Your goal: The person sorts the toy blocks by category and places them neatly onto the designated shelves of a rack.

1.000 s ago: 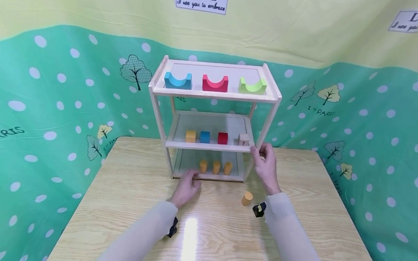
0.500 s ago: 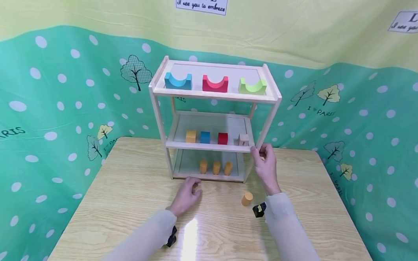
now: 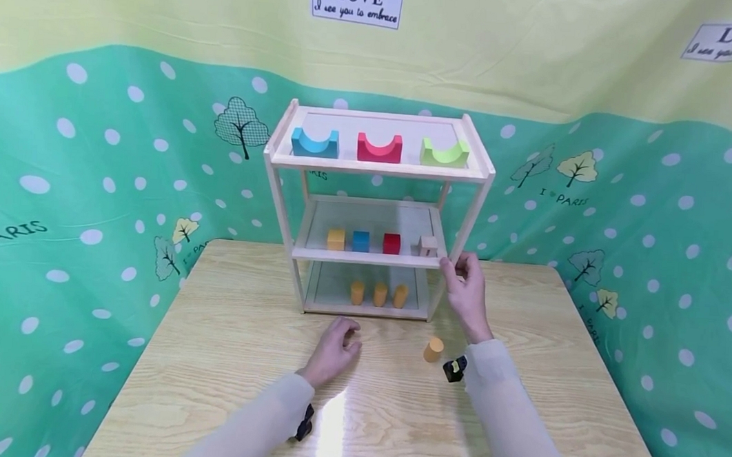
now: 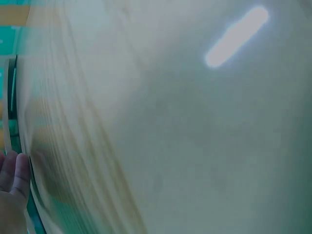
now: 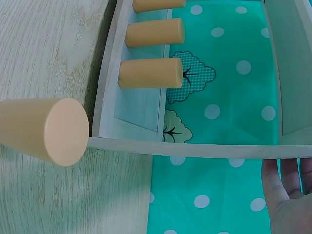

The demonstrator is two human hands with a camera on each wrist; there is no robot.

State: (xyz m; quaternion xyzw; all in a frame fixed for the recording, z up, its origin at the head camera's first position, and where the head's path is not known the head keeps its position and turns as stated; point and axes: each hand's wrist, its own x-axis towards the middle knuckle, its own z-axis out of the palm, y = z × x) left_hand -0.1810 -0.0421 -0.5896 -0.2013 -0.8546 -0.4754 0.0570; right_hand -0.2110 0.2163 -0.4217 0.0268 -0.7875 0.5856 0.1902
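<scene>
A small three-tier wooden shelf stands on the table. My right hand holds its right front post at the middle tier, thumb in front and fingers at the outer side; those fingers also show in the right wrist view. My left hand, fingers loosely bent and holding nothing, is over the table just before the shelf's bottom edge. Three orange wooden cylinders stand upright on the bottom tier. Another orange cylinder stands on the table near my right wrist; it looms close in the right wrist view.
On the middle tier sit a yellow cube, a blue cube, a red cube and a pale wood cube. Blue, red and green arch blocks line the top tier. A patterned cloth hangs behind.
My left hand has drawn back from the shelf's bottom edge toward me and shifted slightly right. My right hand stays on the post. The blocks and cylinders keep their places.
</scene>
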